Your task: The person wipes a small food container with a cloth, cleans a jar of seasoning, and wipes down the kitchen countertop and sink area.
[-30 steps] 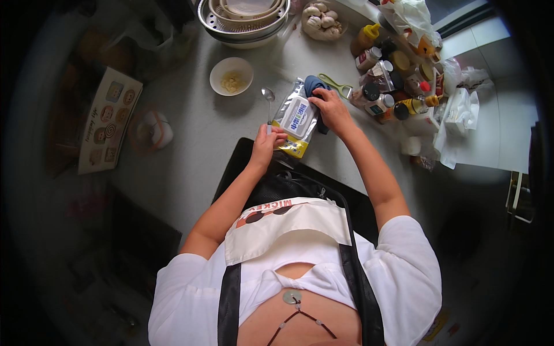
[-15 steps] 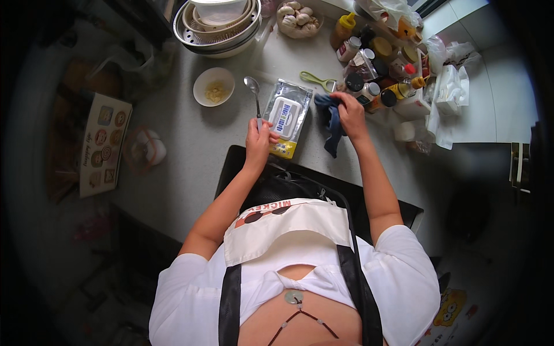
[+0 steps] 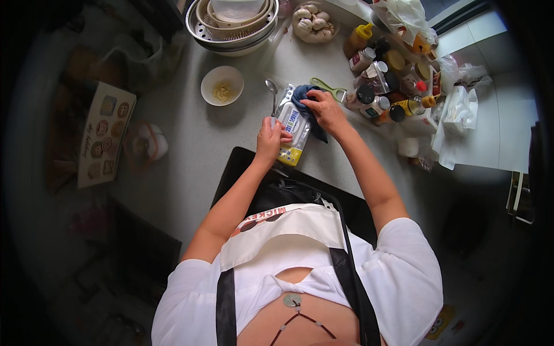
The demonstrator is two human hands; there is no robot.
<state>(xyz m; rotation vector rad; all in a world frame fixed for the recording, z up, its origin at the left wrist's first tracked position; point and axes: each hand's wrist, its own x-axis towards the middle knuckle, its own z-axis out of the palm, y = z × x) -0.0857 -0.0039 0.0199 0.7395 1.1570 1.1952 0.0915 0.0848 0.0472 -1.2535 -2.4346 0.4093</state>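
My left hand [image 3: 270, 139] is closed on the grey handle of a metal spoon [image 3: 272, 91], whose bowl points away from me. Against that hand's fingers is a silver and yellow pack of wipes [image 3: 291, 154] with a white flip lid; whether they grip the pack too, I cannot tell. My right hand [image 3: 324, 111] pinches a bunched dark blue cloth [image 3: 304, 95], which covers the far right part of the pack and hangs down along its right side. Just beyond the cloth lies a green-handled peeler [image 3: 328, 87]. A white bowl [image 3: 208, 81] with pale chopped pieces is to the left.
Stacked colanders and basins [image 3: 231, 34] stand at the back left, beside a bowl of garlic bulbs [image 3: 313, 24]. Sauce bottles and spice jars [image 3: 378, 105] crowd the right side, with a pack of tissues [image 3: 460, 109] beyond. A black counter edge [image 3: 238, 161] runs before me.
My right hand has moved left with the blue cloth, from beside the wipes pack onto its far right part. My left hand still holds the spoon. The whole view has shifted slightly.
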